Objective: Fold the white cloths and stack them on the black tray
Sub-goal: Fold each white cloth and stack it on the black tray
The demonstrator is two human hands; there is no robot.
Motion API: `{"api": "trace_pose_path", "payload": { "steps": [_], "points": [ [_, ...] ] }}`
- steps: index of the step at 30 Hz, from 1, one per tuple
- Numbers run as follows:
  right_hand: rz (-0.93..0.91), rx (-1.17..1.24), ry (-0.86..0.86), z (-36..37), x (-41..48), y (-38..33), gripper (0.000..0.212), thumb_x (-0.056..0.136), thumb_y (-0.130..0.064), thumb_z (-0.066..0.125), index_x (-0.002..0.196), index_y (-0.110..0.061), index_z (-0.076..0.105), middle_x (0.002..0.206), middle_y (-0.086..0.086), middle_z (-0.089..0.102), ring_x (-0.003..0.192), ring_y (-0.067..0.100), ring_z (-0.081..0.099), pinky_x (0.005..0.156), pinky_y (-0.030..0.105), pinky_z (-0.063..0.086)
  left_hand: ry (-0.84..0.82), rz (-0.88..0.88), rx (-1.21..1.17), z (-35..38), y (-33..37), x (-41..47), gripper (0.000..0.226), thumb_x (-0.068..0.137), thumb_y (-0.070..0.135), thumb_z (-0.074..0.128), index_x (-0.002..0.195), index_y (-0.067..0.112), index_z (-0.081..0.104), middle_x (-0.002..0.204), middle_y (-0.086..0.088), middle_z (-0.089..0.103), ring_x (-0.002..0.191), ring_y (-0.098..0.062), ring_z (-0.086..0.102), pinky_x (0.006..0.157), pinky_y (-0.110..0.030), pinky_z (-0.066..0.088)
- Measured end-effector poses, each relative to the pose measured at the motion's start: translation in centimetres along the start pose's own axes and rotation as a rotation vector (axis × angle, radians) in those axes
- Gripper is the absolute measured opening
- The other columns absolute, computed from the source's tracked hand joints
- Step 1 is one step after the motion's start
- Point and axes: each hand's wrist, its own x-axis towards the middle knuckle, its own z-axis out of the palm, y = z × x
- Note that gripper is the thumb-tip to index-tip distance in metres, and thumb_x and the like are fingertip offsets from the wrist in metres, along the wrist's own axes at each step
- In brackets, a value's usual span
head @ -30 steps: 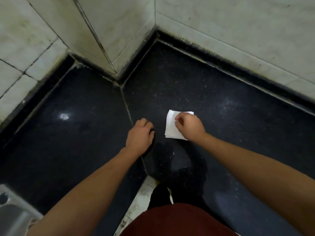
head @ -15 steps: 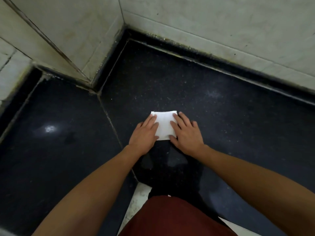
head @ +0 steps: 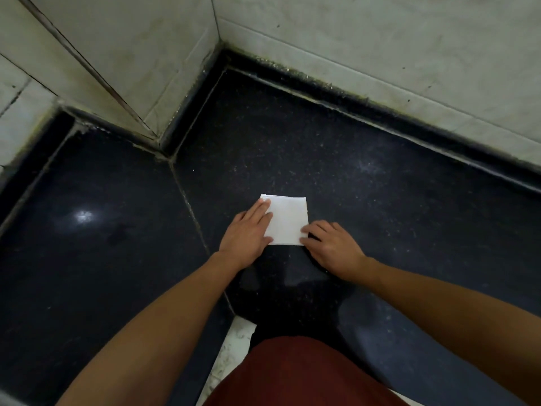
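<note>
Head view: both hands' flat fingers (head: 265, 213) touch the folded white cloth (head: 288, 220).

A dark speckled countertop (head: 380, 200) meets pale tiled walls (head: 380, 54).

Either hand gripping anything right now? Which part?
Nothing gripped. Left hand lies flat on the folded white cloth's left edge; right hand touches its near right corner.

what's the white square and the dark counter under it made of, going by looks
White cloth: looks like thin woven fabric, matte; layered edges show at its far left corner, so it is folded. Dark counter: probably polished stone such as granite, black with fine pale specks, glossy enough to mirror a light; it could be a lookalike.
</note>
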Motion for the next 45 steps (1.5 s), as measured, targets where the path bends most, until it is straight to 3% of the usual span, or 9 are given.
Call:
{"api": "trace_pose_path", "payload": {
  "steps": [5,8,11,13,20,25,32,38,45],
  "points": [
    [0.048,0.069,0.046,-1.3,0.2,0.9,0.025,0.090,-0.029,0.055,0.083,-0.014,0.073,0.106,0.001,0.064,0.097,0.023,0.057,0.067,0.037,0.048,0.004,0.011,-0.004,0.0,-0.1,-0.1,0.059,0.097,0.039,0.047,0.148,0.016,0.028,0.162,-0.002,0.002,0.149,-0.017,-0.001,0.118,-0.036,0.016],
    [0.224,0.115,0.093,-3.3,4.3,1.6,0.028,0.089,-0.032,0.053,0.097,-0.013,0.071,0.106,0.004,0.062,0.095,0.025,0.056,0.070,0.041,0.051,0.077,0.001,-0.062,-0.4,0.2,-0.5,0.051,0.096,0.036,0.050,0.141,0.015,0.040,0.159,-0.006,0.017,0.146,-0.021,0.013,0.114,-0.036,0.022],
    [0.393,0.185,-0.175,-4.8,9.3,1.1,0.046,0.089,-0.041,0.060,0.129,-0.017,0.055,0.126,0.005,0.054,0.115,0.025,0.049,0.092,0.044,0.046,0.187,-0.062,-0.125,-0.5,-0.3,-1.7,0.041,0.094,0.030,0.054,0.131,0.013,0.052,0.148,-0.007,0.036,0.136,-0.023,0.033,0.108,-0.037,0.032],
    [0.427,0.144,-0.365,-4.8,11.7,0.5,0.061,0.085,-0.047,0.064,0.136,-0.021,0.045,0.130,0.005,0.053,0.119,0.026,0.048,0.097,0.043,0.042,0.216,-0.114,-0.152,-0.3,-1.1,-2.7,0.038,0.093,0.028,0.056,0.128,0.012,0.055,0.144,-0.008,0.041,0.131,-0.024,0.038,0.105,-0.038,0.035],
    [0.589,0.318,-0.544,-3.0,13.7,-0.3,0.040,0.081,-0.029,0.071,0.116,-0.016,0.058,0.111,0.006,0.062,0.096,0.026,0.061,0.070,0.031,0.044,0.209,-0.218,-0.136,0.9,-4.2,-6.4,0.037,0.087,0.020,0.062,0.122,0.008,0.059,0.127,-0.011,0.053,0.114,-0.028,0.051,0.095,-0.039,0.043],
    [0.560,0.506,-0.396,-4.7,12.0,-0.7,0.014,0.080,-0.026,0.069,0.089,-0.023,0.059,0.094,0.000,0.063,0.088,0.022,0.062,0.066,0.034,0.048,0.202,-0.217,-0.149,0.0,-5.1,-6.0,0.032,0.090,0.022,0.058,0.120,0.012,0.059,0.117,-0.005,0.055,0.108,-0.024,0.051,0.090,-0.037,0.046],
    [0.624,0.444,-0.085,-10.6,4.9,-0.4,0.026,0.085,-0.050,0.061,0.091,-0.026,0.054,0.080,-0.003,0.064,0.072,0.018,0.060,0.062,0.038,0.048,0.172,-0.063,-0.111,-3.7,-2.3,-2.6,0.027,0.093,0.022,0.055,0.118,0.012,0.059,0.108,-0.005,0.062,0.098,-0.024,0.060,0.079,-0.036,0.051],
    [0.728,0.170,0.059,-16.2,-4.6,1.5,0.039,0.095,-0.057,0.041,0.097,-0.019,0.053,0.081,0.005,0.065,0.073,0.028,0.058,0.061,0.037,0.043,0.158,0.144,-0.025,-7.7,5.5,-0.1,0.028,0.093,0.023,0.052,0.119,0.014,0.057,0.111,-0.005,0.064,0.098,-0.024,0.061,0.080,-0.039,0.052],
    [0.915,0.041,0.169,-20.6,-21.3,1.9,0.035,0.097,-0.054,0.039,0.096,-0.021,0.049,0.090,0.006,0.065,0.081,0.032,0.060,0.060,0.035,0.038,0.194,0.387,0.153,-9.6,19.8,0.3,0.028,0.095,0.027,0.050,0.120,0.016,0.056,0.112,-0.004,0.064,0.098,-0.025,0.061,0.080,-0.038,0.051]
  ]
}}
